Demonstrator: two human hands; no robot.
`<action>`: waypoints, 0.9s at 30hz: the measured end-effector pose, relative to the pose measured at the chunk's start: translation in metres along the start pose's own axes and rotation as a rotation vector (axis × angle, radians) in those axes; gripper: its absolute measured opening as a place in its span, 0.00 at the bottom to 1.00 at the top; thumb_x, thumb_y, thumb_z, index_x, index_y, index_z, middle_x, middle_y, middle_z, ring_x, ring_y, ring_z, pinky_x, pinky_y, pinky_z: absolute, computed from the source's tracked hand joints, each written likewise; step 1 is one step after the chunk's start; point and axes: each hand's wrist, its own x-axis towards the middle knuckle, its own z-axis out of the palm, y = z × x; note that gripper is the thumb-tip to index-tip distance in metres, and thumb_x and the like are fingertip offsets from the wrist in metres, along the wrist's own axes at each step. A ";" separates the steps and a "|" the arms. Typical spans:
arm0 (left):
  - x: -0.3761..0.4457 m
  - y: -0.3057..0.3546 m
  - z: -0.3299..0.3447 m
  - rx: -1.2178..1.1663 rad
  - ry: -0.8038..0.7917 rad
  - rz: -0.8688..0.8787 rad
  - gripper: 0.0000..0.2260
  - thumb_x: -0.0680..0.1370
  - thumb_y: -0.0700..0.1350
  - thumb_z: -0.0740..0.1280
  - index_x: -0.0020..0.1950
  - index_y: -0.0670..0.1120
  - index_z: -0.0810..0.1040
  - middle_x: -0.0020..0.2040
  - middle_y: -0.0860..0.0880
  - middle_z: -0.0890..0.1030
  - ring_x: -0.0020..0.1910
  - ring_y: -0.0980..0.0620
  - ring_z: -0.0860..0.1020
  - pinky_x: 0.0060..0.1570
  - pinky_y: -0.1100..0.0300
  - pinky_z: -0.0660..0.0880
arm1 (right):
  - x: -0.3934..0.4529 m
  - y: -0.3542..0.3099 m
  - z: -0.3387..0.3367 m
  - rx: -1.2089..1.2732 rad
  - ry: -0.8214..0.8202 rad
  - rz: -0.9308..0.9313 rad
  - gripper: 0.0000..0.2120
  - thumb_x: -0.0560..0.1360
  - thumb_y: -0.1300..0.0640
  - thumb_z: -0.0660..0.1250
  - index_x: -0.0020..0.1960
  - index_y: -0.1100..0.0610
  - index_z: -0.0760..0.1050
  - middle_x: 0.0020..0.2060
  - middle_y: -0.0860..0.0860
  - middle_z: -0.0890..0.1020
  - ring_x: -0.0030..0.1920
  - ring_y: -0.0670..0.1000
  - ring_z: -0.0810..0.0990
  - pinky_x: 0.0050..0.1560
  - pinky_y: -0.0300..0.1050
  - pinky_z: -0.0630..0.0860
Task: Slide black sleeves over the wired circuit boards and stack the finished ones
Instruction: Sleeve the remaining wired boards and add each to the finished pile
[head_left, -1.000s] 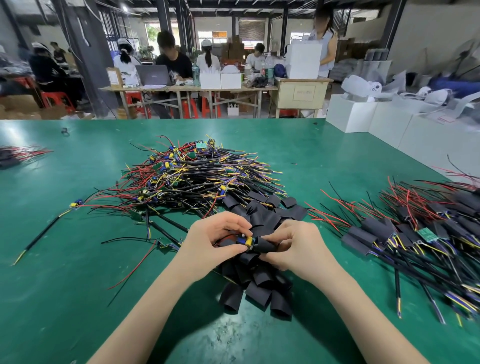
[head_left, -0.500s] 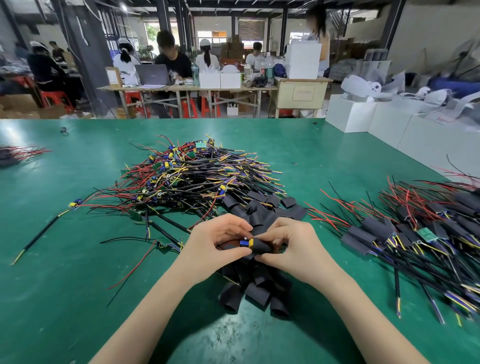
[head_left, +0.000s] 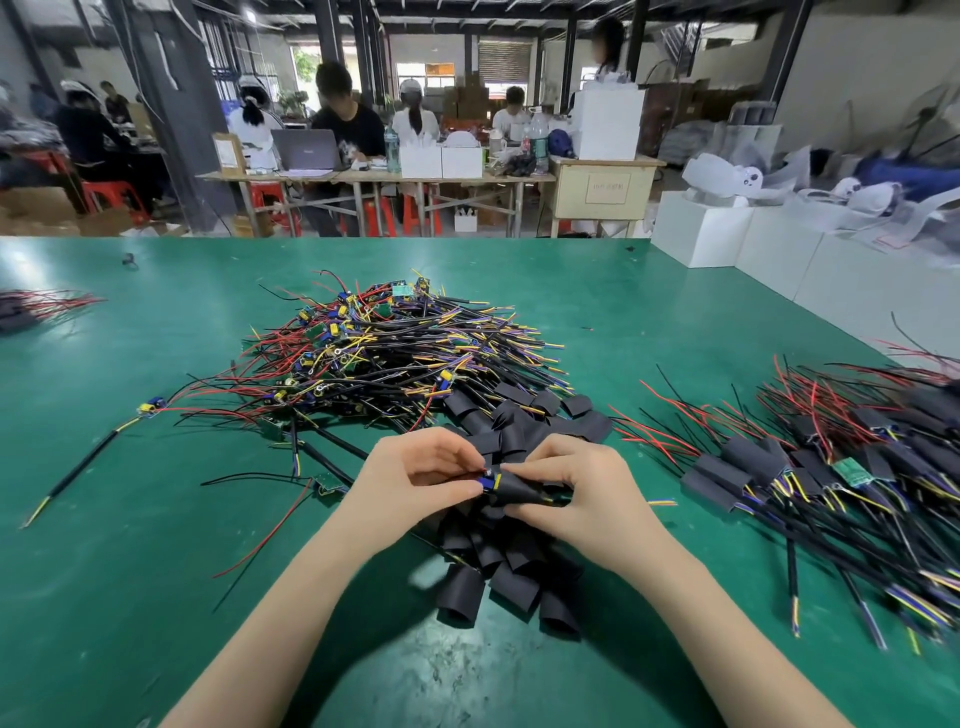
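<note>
Head view: over the loose pile of black sleeves (head_left: 498, 566) on the green worktop (head_left: 104, 571), the left hand (head_left: 415, 483) pinched the blue-and-yellow end of a wired circuit board (head_left: 487, 480) between curled fingers, while the right hand (head_left: 576, 493) gripped the black sleeve (head_left: 514, 488) drawn over it. Compared with the frame one second earlier, the sleeve covered more of the board and both hands sat slightly closer together. Beyond the sleeve pile lay the heap of unsleeved boards (head_left: 374, 353); to its right, the stack of finished ones (head_left: 831, 467) was unchanged.
</note>
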 end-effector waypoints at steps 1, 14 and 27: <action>0.000 0.000 0.000 -0.011 0.010 -0.007 0.09 0.70 0.33 0.76 0.45 0.45 0.83 0.44 0.47 0.86 0.43 0.53 0.83 0.48 0.66 0.77 | 0.000 0.000 0.001 -0.001 -0.003 0.004 0.16 0.67 0.52 0.76 0.55 0.44 0.82 0.40 0.43 0.79 0.41 0.43 0.75 0.43 0.39 0.70; -0.001 0.000 0.009 -0.086 0.085 -0.036 0.07 0.70 0.32 0.75 0.42 0.43 0.83 0.42 0.46 0.85 0.41 0.52 0.83 0.46 0.66 0.78 | 0.001 0.004 0.016 -0.212 0.030 0.119 0.17 0.74 0.43 0.66 0.61 0.45 0.75 0.50 0.43 0.82 0.53 0.50 0.76 0.55 0.46 0.67; -0.001 0.003 0.012 -0.062 0.056 -0.091 0.07 0.70 0.33 0.75 0.40 0.44 0.83 0.37 0.49 0.85 0.33 0.58 0.81 0.36 0.71 0.75 | 0.000 0.005 0.016 -0.134 0.027 0.090 0.17 0.73 0.46 0.69 0.60 0.48 0.76 0.48 0.44 0.82 0.53 0.48 0.78 0.57 0.49 0.71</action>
